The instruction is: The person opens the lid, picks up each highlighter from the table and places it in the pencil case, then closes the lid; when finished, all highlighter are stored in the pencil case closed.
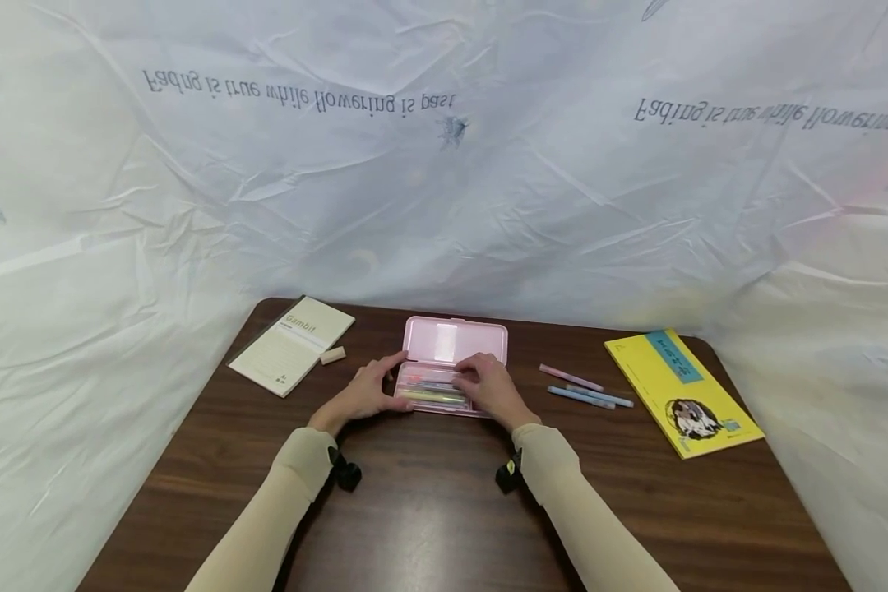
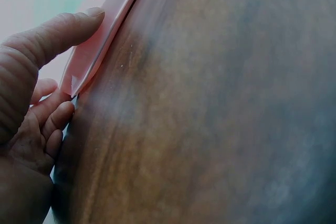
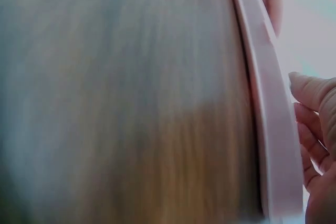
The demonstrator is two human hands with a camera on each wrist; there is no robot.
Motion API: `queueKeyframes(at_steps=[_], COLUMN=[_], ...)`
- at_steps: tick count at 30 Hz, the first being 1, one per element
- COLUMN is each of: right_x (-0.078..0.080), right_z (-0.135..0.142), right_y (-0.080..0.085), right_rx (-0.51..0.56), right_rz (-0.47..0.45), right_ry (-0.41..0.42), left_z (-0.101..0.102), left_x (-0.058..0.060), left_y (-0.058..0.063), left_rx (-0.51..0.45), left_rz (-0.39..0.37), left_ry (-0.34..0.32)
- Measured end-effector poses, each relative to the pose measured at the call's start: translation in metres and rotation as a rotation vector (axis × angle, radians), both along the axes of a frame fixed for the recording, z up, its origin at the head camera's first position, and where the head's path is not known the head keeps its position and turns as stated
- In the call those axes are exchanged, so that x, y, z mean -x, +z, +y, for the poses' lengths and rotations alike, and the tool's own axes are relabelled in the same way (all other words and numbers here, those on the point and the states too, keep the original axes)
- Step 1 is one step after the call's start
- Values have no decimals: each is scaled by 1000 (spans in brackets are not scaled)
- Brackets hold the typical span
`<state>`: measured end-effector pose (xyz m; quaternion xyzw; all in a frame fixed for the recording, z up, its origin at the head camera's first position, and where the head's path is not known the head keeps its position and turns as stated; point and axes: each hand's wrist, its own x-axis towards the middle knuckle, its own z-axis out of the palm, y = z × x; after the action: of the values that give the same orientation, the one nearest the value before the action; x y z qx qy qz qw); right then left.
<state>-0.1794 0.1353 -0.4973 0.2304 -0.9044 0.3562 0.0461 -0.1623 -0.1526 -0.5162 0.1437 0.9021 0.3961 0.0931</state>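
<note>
An open pink pencil case (image 1: 418, 339) stands on the table with its lid raised toward the wall. Several pens (image 1: 432, 397) lie side by side inside it. My left hand (image 1: 363, 393) grips the left end of the case, its thumb (image 2: 79, 26) against the front wall and its other fingers around the corner. Over the right part of the case, my right hand (image 1: 488, 388) reaches in with bent fingers among the pens. The rim hides the fingertips in the right wrist view, and I cannot tell whether they pinch a pen.
A cream notebook (image 1: 284, 349) lies at the left, with a small eraser (image 1: 333, 355) by its edge. Right of the case are a pink pen (image 1: 570, 377) and blue pens (image 1: 580, 398). A yellow book (image 1: 651, 386) lies at the far right. White cloth (image 1: 444, 205) hangs behind the table (image 1: 429, 510).
</note>
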Motion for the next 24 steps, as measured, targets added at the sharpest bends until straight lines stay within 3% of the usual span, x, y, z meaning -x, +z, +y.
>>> queueKeyframes(at_steps=[7, 12, 24], right_x=[-8, -15, -43], right_z=[44, 87, 183], right_y=[4, 0, -7], right_rx=[108, 124, 92], right_rz=[-89, -121, 4], right_ry=[-145, -235, -434], left_z=[1, 2, 0], left_x=[1, -1, 2], left_y=[-1, -1, 0], left_rx=[-8, -15, -20], left_rz=[-4, -5, -3], left_ry=[1, -6, -8])
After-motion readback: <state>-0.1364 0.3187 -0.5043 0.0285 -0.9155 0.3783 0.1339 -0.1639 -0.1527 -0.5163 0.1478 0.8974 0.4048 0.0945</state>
